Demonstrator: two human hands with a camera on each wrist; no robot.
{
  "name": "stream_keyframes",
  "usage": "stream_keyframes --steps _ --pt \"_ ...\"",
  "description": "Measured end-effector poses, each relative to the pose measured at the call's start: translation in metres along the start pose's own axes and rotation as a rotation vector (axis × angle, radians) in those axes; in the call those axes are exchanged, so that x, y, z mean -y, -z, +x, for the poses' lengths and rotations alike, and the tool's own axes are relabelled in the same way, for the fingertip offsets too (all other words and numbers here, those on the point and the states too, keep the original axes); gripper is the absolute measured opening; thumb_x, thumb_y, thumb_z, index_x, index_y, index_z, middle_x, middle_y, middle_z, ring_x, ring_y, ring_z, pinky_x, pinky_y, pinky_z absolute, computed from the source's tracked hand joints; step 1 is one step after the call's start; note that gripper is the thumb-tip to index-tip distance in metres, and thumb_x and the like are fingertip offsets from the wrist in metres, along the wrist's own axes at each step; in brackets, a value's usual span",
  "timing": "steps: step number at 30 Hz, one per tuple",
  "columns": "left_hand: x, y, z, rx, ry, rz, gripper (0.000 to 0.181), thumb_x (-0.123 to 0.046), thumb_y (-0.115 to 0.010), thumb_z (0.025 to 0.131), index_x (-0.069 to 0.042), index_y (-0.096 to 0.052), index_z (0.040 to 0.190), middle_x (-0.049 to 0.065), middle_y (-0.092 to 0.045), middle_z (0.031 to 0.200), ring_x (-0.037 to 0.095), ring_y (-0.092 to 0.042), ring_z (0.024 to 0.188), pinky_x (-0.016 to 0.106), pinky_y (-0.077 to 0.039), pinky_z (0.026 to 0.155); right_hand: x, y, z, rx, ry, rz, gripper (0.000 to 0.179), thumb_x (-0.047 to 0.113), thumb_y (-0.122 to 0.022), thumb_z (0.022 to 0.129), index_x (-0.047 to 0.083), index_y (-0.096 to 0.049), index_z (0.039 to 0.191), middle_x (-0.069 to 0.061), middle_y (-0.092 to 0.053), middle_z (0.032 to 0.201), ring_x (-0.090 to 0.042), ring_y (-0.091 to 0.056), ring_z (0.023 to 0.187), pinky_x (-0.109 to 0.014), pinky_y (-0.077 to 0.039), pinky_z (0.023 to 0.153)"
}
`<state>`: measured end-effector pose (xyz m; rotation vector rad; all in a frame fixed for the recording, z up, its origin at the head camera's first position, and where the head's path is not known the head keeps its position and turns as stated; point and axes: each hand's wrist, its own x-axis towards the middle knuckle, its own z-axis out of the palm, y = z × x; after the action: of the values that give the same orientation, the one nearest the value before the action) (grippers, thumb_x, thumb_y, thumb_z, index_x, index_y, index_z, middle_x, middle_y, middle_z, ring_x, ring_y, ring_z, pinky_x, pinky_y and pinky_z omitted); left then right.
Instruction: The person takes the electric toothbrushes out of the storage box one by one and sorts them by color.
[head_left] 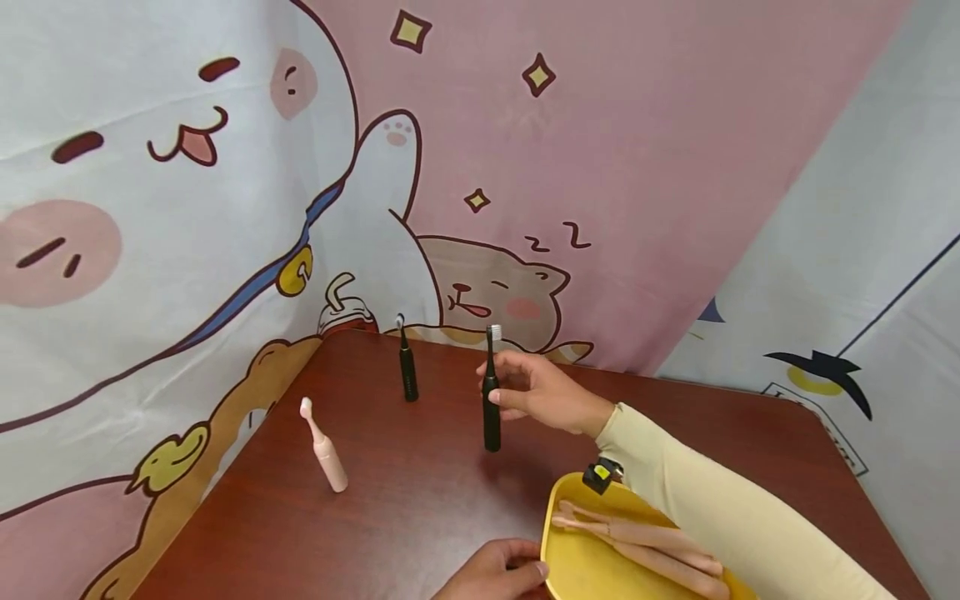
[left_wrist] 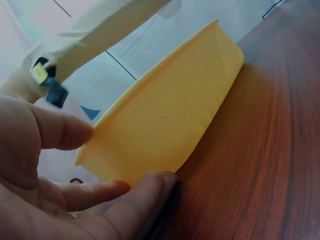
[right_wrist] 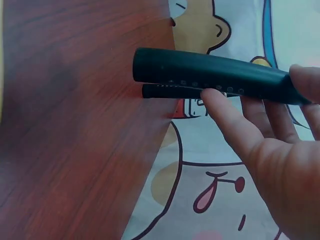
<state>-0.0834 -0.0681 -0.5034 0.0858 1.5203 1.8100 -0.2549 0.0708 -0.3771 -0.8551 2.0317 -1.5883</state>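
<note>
In the head view my right hand [head_left: 536, 390] grips a black electric toothbrush [head_left: 491, 421] upright, bristle head at the top. The right wrist view shows its handle [right_wrist: 200, 72] between thumb and fingers, its lower end off the table. My left hand [head_left: 498, 573] holds the near-left corner of a yellow plastic bin [head_left: 551, 533]; in the left wrist view the thumb is at the rim and fingertips [left_wrist: 150, 187] meet the lower wall. Several pale pink toothbrushes [head_left: 652, 537] lie inside the bin, partly hidden by my right sleeve.
Another black electric toothbrush [head_left: 408, 375] stands upright toward the back of the brown wooden table [head_left: 420, 500]. To the left stands a pink electric toothbrush [head_left: 330, 462]. A cartoon-printed cloth [head_left: 630, 167] hangs along the table's back and left edges.
</note>
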Motion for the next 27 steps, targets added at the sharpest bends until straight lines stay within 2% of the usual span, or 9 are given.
stream_keyframes --steps 4,12,16,20,27 --pt "0.001 0.000 0.000 0.011 0.005 -0.017 0.036 -0.021 -0.057 0.101 0.001 -0.060 0.129 0.011 -0.071 0.114 0.023 -0.070 0.102 0.040 -0.057 0.088 -0.005 -0.007 0.024 -0.052 0.001 -0.014 0.032 0.010 -0.067 0.094 0.017 -0.061 0.124 -0.012 -0.064 0.115 -0.025 -0.065 0.109 -0.050 -0.058 0.082" --pt "0.001 -0.003 -0.002 0.012 -0.049 -0.028 0.034 -0.019 -0.057 0.101 0.003 -0.061 0.126 0.014 -0.071 0.114 0.023 -0.070 0.101 0.037 -0.058 0.087 -0.019 -0.018 0.065 -0.143 -0.013 -0.035 0.030 0.010 -0.068 0.094 0.020 -0.062 0.122 -0.012 -0.062 0.120 -0.025 -0.064 0.112 -0.046 -0.059 0.083" --pt "0.000 -0.002 -0.003 0.024 -0.054 -0.044 0.034 -0.019 -0.056 0.101 0.003 -0.061 0.126 0.015 -0.071 0.114 0.022 -0.070 0.100 0.036 -0.058 0.087 -0.029 -0.023 0.084 -0.185 -0.018 -0.058 0.030 0.010 -0.068 0.094 0.021 -0.063 0.121 -0.010 -0.062 0.116 -0.023 -0.064 0.110 -0.041 -0.059 0.081" --pt "-0.001 0.000 -0.004 0.033 -0.063 -0.048 0.033 -0.019 -0.056 0.101 0.003 -0.062 0.125 0.015 -0.071 0.114 0.021 -0.070 0.100 0.034 -0.057 0.086 -0.039 -0.029 0.101 -0.217 0.003 -0.077 0.030 0.008 -0.069 0.093 0.021 -0.063 0.119 -0.010 -0.064 0.111 -0.022 -0.065 0.105 -0.044 -0.059 0.080" --pt "-0.004 0.002 -0.003 0.024 -0.041 0.025 0.030 -0.021 -0.057 0.100 0.001 -0.064 0.120 0.010 -0.072 0.105 0.014 -0.068 0.089 0.030 -0.057 0.081 -0.055 -0.035 0.121 -0.262 -0.001 -0.120 0.029 0.007 -0.069 0.092 0.019 -0.064 0.117 -0.008 -0.066 0.108 -0.020 -0.065 0.098 -0.041 -0.059 0.081"
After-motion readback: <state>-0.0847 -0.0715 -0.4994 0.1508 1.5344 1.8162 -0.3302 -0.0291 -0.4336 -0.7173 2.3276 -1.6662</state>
